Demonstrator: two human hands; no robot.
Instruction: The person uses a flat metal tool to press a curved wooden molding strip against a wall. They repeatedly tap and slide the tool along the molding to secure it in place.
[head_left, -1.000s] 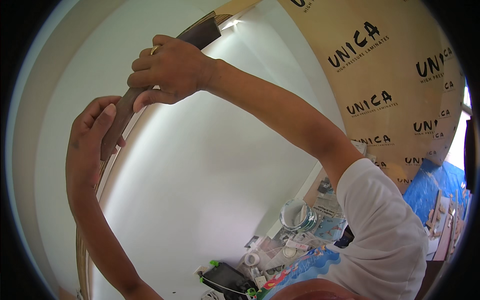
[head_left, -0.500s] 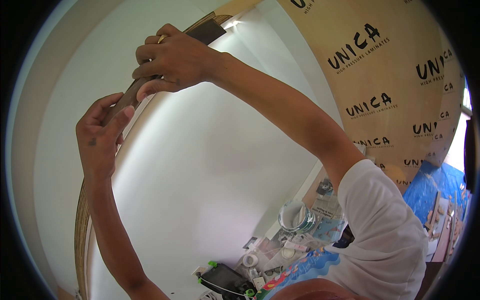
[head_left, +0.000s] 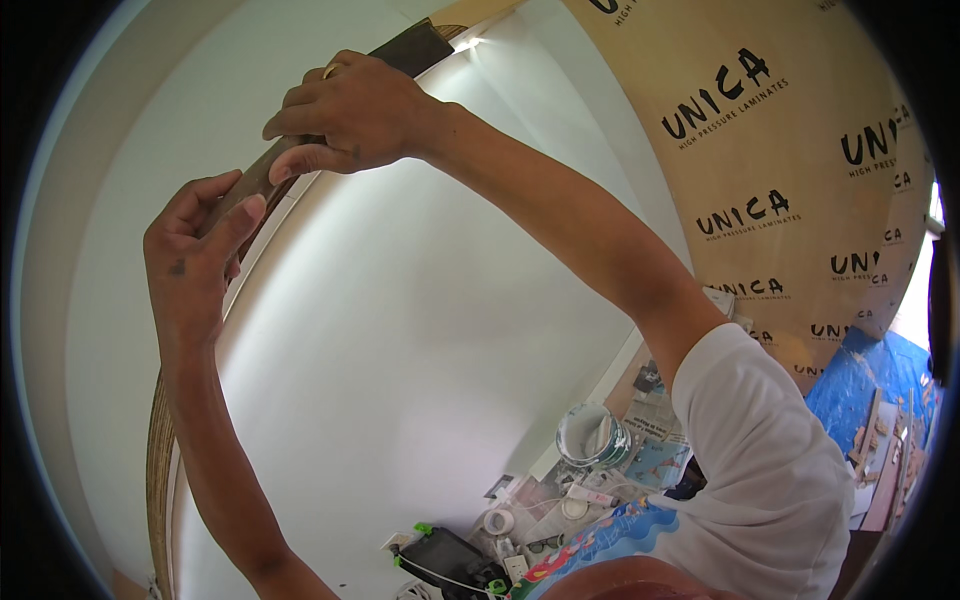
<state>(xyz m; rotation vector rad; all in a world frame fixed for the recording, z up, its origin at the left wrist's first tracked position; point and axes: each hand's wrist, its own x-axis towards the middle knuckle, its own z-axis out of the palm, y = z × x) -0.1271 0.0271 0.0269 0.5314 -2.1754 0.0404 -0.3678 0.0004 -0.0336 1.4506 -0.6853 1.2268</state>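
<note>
Overhead, both hands hold a long, dark brown flat strip (head_left: 415, 48) lying along a layered wooden edge (head_left: 160, 440). My left hand (head_left: 185, 265) grips its lower end, thumb on the near face and fingers behind. Higher up, my right hand (head_left: 355, 112) is closed over the strip, its thumb toward the left hand. The strip's dark far end sticks out beyond my right hand and covers part of the edge there. What the strip is made of, I cannot tell.
A white wall (head_left: 420, 330) spans the middle. Printed tan board (head_left: 740, 150) covers the right side. Below are a paint-smeared bucket (head_left: 590, 435), a tape roll (head_left: 499, 521) and a black device with green corners (head_left: 445, 558). Blue sheeting (head_left: 860, 375) and wood scraps lie far right.
Both hands have shifted slightly left. The strip has turned a little, and its far end now covers layered edge that showed above it before.
</note>
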